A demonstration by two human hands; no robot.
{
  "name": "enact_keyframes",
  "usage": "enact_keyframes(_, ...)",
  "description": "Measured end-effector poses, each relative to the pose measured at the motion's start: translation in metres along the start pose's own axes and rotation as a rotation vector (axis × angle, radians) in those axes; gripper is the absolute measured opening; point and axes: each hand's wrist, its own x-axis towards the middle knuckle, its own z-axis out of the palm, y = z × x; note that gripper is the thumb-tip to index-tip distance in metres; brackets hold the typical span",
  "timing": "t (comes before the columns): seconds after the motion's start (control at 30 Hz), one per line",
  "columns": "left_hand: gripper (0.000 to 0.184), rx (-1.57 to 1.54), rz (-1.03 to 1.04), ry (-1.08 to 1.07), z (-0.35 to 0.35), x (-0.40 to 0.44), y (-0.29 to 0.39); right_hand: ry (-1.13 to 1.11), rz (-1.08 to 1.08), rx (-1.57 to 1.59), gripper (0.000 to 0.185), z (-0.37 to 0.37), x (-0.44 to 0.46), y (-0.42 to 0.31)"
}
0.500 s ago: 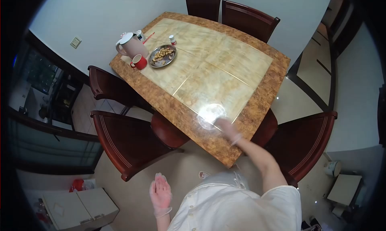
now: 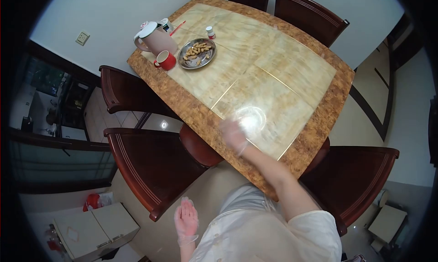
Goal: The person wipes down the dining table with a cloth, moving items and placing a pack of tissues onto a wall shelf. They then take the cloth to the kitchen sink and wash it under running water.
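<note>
Two hands in clear gloves are showing, and the work at the tabletop (image 2: 287, 56), which is stretching out in front of the person, is looking under way rather than finished. How much of the surface is done and how much is left, I cannot tell.

Nearest, the left hand (image 2: 186, 218) is hanging beside the body, off the tabletop, palm up; its fingers are lying opened out almost straight, and they are holding and touching nothing.

A little farther, the right hand (image 2: 233, 133) is lying over the left long edge, up from the near corner. It is showing so blurred that I cannot tell how far its fingers are opening, whether they are gripping anything or whether they are pressing on the surface. Glare is shining just beside it.

Along that edge a dark wooden chair (image 2: 150, 170) is standing. Beyond, near the left corner, a red cup (image 2: 168, 62) is standing in front of a kettle (image 2: 160, 40); just beside them a metal plate (image 2: 188, 64) is holding peanuts (image 2: 199, 49). Farther still, a small bottle (image 2: 211, 33) is standing upright past the plate.
</note>
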Motion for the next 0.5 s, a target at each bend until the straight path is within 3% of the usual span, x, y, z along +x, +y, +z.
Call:
enact_keyframes(0.03, 0.037, 0.008, 0.002, 0.005, 0.007, 0.004, 0.000, -0.247, -0.066, -0.061, 0.017, -0.010, -0.005, -0.036)
enact_keyframes(0.1, 0.037, 0.041, -0.012, -0.016, 0.024, 0.009, -0.001, -0.238, -0.377, 0.262, 0.017, 0.025, -0.032, -0.029)
enact_keyframes(0.2, 0.038, 0.087, -0.047, -0.046, 0.042, 0.020, -0.003, -0.116, -0.481, 0.452, 0.021, -0.020, -0.024, 0.031)
enact_keyframes(0.27, 0.037, 0.122, -0.059, -0.036, 0.042, 0.033, -0.004, -0.015, 0.208, 0.687, 0.033, -0.082, -0.022, 0.124)
enact_keyframes(0.33, 0.036, 0.131, -0.077, 0.004, 0.039, 0.046, -0.008, 0.643, 0.499, 0.891, 0.031, -0.166, -0.011, 0.211)
enact_keyframes(0.4, 0.034, 0.124, -0.085, 0.070, 0.037, 0.054, -0.013, 0.703, 0.488, 0.126, 0.029, -0.250, -0.020, 0.306)
enact_keyframes(0.43, 0.034, 0.123, -0.087, 0.088, 0.037, 0.058, -0.015, 0.748, 0.768, 0.030, 0.031, -0.276, -0.009, 0.307)
enact_keyframes(0.47, 0.034, 0.125, -0.088, 0.109, 0.037, 0.060, -0.015, 0.963, 0.772, -0.261, 0.037, -0.262, 0.004, 0.329)
enact_keyframes(0.5, 0.034, 0.131, -0.090, 0.129, 0.039, 0.063, -0.015, 0.822, 0.751, -0.452, 0.039, -0.245, 0.022, 0.350)
